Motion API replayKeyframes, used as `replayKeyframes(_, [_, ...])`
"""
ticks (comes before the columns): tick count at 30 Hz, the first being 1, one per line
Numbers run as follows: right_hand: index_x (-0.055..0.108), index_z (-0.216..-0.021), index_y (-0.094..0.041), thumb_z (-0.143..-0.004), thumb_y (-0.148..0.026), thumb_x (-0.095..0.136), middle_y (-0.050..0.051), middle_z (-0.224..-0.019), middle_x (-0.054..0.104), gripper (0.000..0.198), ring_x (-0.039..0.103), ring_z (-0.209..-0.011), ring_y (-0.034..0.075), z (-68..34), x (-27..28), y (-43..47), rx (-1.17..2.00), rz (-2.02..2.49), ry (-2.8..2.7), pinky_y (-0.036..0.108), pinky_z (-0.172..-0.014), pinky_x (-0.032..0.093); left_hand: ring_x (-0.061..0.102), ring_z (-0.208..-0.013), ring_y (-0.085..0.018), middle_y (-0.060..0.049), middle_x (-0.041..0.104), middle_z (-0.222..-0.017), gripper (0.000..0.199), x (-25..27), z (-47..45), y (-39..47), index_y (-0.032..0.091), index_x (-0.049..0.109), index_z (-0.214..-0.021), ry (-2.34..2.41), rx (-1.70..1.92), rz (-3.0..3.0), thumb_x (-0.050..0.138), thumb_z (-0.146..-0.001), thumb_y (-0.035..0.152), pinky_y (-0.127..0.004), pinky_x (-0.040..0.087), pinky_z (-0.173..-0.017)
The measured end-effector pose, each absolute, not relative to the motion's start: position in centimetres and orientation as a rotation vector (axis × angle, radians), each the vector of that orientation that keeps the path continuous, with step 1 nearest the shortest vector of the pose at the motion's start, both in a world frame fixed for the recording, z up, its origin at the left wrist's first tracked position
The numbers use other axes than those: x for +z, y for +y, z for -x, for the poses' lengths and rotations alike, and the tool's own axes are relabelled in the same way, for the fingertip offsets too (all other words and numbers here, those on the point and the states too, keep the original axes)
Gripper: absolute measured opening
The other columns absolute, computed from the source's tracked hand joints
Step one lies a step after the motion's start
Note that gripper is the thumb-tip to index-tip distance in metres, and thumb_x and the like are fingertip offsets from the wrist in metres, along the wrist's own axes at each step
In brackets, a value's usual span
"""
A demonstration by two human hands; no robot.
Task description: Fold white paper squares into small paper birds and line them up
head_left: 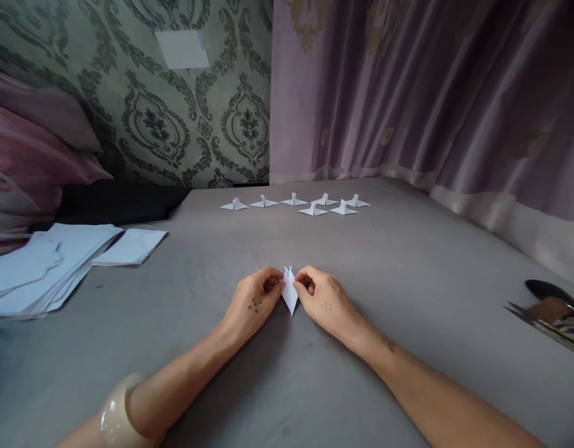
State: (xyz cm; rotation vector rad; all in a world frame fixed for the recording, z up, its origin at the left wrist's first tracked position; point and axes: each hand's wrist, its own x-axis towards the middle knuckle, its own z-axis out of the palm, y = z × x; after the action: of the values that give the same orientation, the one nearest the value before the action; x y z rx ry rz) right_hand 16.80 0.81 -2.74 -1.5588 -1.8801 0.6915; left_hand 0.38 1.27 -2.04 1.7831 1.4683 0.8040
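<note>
A small folded white paper piece (290, 297), kite-shaped with its long point toward me and two short tips at the far end, is held just above or on the grey surface (193, 386); I cannot tell which. My left hand (259, 295) pinches its left edge between thumb and fingers. On the opposite edge, my right hand (324, 298) pinches it the same way. The fingertips hide parts of both edges. Beyond my hands, several finished-looking paper cranes (294, 199) with spread wings stand in two loose rows.
Stacked white paper sheets (76, 249) lie at the left, beside a smaller stack of paper squares (132, 246). Scissors-like blades (530, 316) and other items sit at the right edge. Behind are a black cloth (123, 199), patterned wallpaper (198, 118) and a purple curtain (343, 93).
</note>
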Motion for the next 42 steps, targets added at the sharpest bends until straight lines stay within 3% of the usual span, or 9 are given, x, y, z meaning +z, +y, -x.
replayKeyframes(8, [0.063,-0.085,-0.020,-0.083,-0.018,0.056,0.004,-0.093,0.059,0.008,0.055,-0.069,0.012,-16.7,-3.2,0.9,0.580,1.531,-1.944,0.026,-0.068,0.043,0.057,-0.067,-0.014,-0.003,0.061,-0.082,0.021,-2.5,0.1,1.5,0.019,0.062,-0.096,1.479,0.803,-2.059,0.052,-0.078,0.017,-0.026,0.048,-0.065])
replayKeyframes(13, [0.067,-0.095,-0.021,-0.084,-0.010,0.047,0.004,-0.096,0.058,0.025,0.056,-0.071,0.011,-17.8,-3.1,0.8,0.627,1.381,-2.079,0.024,-0.068,0.044,0.054,-0.065,-0.011,-0.004,0.059,-0.087,0.034,-2.3,0.5,1.2,0.020,0.066,-0.092,1.330,0.703,-2.170,0.043,-0.072,0.005,-0.024,0.045,-0.063])
replayKeyframes(17, [0.066,-0.104,-0.023,-0.080,-0.006,0.046,0.004,-0.100,0.060,0.035,0.057,-0.073,0.011,-18.7,-2.7,0.6,0.662,1.378,-2.145,0.024,-0.069,0.044,0.054,-0.068,-0.013,-0.005,0.058,-0.087,0.034,-2.4,0.7,1.1,0.019,0.066,-0.095,1.320,0.688,-2.214,0.048,-0.068,0.008,-0.025,0.046,-0.062])
replayKeyframes(23, [0.066,-0.099,-0.024,-0.080,-0.010,0.050,0.003,-0.099,0.061,0.029,0.057,-0.072,0.011,-18.7,-2.3,0.4,0.698,1.398,-2.140,0.024,-0.067,0.042,0.057,-0.069,-0.013,-0.003,0.060,-0.087,0.018,-2.6,0.9,1.5,0.020,0.067,-0.088,1.335,0.717,-2.180,0.051,-0.080,0.017,-0.025,0.047,-0.066])
replayKeyframes(29, [0.068,-0.089,-0.023,-0.089,-0.023,0.049,0.003,-0.091,0.062,0.019,0.058,-0.075,0.013,-18.4,-2.4,0.9,0.684,1.423,-2.111,0.026,-0.069,0.042,0.058,-0.070,-0.013,-0.004,0.061,-0.083,0.021,-2.4,0.7,1.6,0.019,0.067,-0.080,1.363,0.723,-2.186,0.048,-0.087,0.024,-0.025,0.045,-0.067])
replayKeyframes(42, [0.066,-0.074,-0.020,-0.081,-0.027,0.058,0.003,-0.081,0.064,0.013,0.058,-0.072,0.015,-17.4,-3.0,1.9,0.623,1.629,-1.994,0.028,-0.069,0.042,0.055,-0.065,-0.014,-0.004,0.061,-0.076,0.016,-2.2,-0.1,2.0,0.017,0.063,-0.069,1.546,0.661,-2.060,0.055,-0.078,0.027,-0.026,0.042,-0.061])
